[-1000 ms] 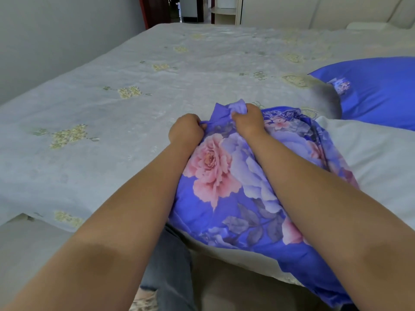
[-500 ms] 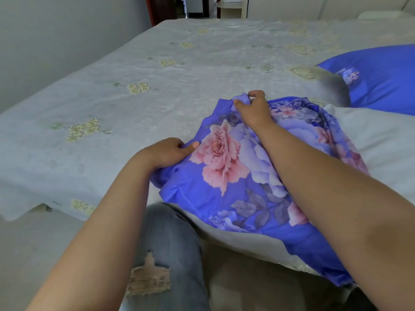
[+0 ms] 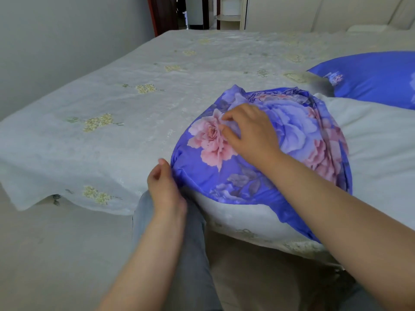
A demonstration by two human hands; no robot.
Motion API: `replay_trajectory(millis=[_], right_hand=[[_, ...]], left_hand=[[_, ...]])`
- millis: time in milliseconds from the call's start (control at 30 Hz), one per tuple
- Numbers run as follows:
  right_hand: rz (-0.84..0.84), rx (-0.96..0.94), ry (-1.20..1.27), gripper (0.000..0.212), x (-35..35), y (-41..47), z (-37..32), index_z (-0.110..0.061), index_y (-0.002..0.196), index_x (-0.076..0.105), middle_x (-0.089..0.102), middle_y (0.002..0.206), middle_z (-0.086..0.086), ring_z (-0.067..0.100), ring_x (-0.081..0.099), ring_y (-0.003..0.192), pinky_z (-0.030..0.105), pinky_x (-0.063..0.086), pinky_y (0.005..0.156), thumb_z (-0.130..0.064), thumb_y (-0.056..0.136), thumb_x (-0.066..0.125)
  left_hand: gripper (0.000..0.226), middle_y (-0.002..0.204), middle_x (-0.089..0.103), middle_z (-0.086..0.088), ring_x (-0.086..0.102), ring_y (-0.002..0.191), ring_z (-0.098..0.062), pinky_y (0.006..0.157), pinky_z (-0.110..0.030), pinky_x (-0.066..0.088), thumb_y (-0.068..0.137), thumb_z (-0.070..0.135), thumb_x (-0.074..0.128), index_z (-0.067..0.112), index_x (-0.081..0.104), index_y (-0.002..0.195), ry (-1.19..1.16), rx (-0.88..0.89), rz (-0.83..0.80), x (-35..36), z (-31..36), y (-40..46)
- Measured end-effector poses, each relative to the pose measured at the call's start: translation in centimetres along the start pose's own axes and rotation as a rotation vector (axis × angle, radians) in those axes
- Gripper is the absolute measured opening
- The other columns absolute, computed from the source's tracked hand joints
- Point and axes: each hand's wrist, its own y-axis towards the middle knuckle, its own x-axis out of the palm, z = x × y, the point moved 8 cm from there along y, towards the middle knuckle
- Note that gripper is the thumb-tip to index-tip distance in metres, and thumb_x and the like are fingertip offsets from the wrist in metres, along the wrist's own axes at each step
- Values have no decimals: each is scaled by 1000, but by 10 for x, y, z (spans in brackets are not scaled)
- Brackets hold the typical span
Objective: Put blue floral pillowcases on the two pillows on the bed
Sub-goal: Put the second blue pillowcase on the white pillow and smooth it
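A blue floral pillowcase [image 3: 292, 140] covers the near end of a white pillow [image 3: 377, 140] that lies at the bed's front edge; the pillow's right part and underside show bare. My right hand [image 3: 249, 131] lies on top of the case by the pink flower, fingers curled and pinching a fold of cloth. My left hand [image 3: 165, 187] holds the case's lower left corner at the bed edge, thumb up against the fabric. A second pillow [image 3: 372, 77] in a blue floral case lies at the far right.
The bed [image 3: 134, 108] wears a pale sheet with small yellow flower prints, hanging over the near edge. My jeans-clad leg [image 3: 193, 254] stands against the bed. A grey wall runs along the left, and a doorway [image 3: 195, 12] opens beyond the bed.
My left hand slid down the case's left side from the top corner to the lower corner at the bed edge. My right hand came back from the top corner onto the pink flower.
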Motion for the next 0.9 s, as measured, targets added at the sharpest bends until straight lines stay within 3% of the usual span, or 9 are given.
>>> replay_trajectory(millis=[33, 100, 200, 333, 433, 633, 767, 833, 900], right_hand=[[-30, -72, -23, 18, 1, -8, -13, -18, 93, 66, 64, 92, 2, 27, 59, 91, 41, 45, 78, -33, 86, 58], [-110, -222, -51, 21, 4, -25, -38, -22, 89, 67, 64, 89, -2, 24, 59, 88, 37, 41, 78, -40, 85, 57], [-244, -366, -120, 36, 14, -45, -55, -25, 93, 69, 64, 96, -6, 20, 58, 95, 32, 33, 87, -55, 79, 55], [-387, -367, -156, 45, 22, -50, -52, -26, 103, 68, 62, 109, -4, 20, 55, 107, 33, 27, 99, -57, 71, 60], [-503, -339, -161, 48, 28, -53, -50, -26, 112, 64, 55, 125, -3, 19, 47, 122, 36, 16, 109, -50, 71, 69], [-686, -277, -109, 40, 37, -58, -50, -35, 121, 54, 39, 142, -9, 8, 30, 135, 42, 2, 116, -50, 83, 59], [-840, -322, -217, 34, 47, -67, -49, -34, 119, 54, 24, 155, -5, 13, 15, 144, 48, -1, 117, -44, 87, 58], [-767, -392, -219, 22, 47, -69, -54, -29, 106, 62, 36, 150, 1, 20, 26, 141, 50, 4, 115, -36, 86, 60], [-521, -551, -225, 8, 39, -70, -63, -23, 81, 68, 61, 120, 6, 26, 54, 118, 51, 23, 109, -23, 79, 60]], left_hand=[[37, 117, 57, -21, 57, 109, -27, 91, -32, 47, 91, 35, 58, 2, 56, 108, 61, 138, 111, -7, 3, -20], [29, 123, 50, -12, 53, 105, -22, 86, -20, 45, 89, 23, 62, 12, 51, 115, 220, 386, 190, -9, 11, -56], [25, 103, 54, 4, 53, 92, -26, 84, -37, 44, 81, 20, 70, 18, 56, 102, 693, 702, 36, 6, 6, -71], [13, 85, 58, 12, 53, 74, -15, 71, -31, 46, 83, 21, 69, 23, 58, 89, 746, 606, -72, 7, 3, -57], [14, 76, 57, 10, 52, 70, -16, 66, -32, 44, 84, 18, 67, 21, 57, 75, 796, 645, -91, 9, 11, -54], [18, 81, 52, 3, 50, 76, -16, 68, -27, 40, 81, 4, 66, 16, 55, 74, 809, 793, -129, 3, 8, -78], [7, 83, 51, 2, 51, 79, -23, 70, -32, 42, 81, 15, 62, 14, 56, 76, 818, 805, -193, 9, -2, -83], [13, 78, 52, 3, 51, 75, -22, 67, -33, 42, 84, 21, 60, 17, 51, 74, 851, 733, -242, 11, -12, -79], [19, 74, 53, 2, 51, 70, -19, 65, -32, 42, 88, 22, 60, 18, 49, 73, 906, 608, -282, 11, -21, -70]])
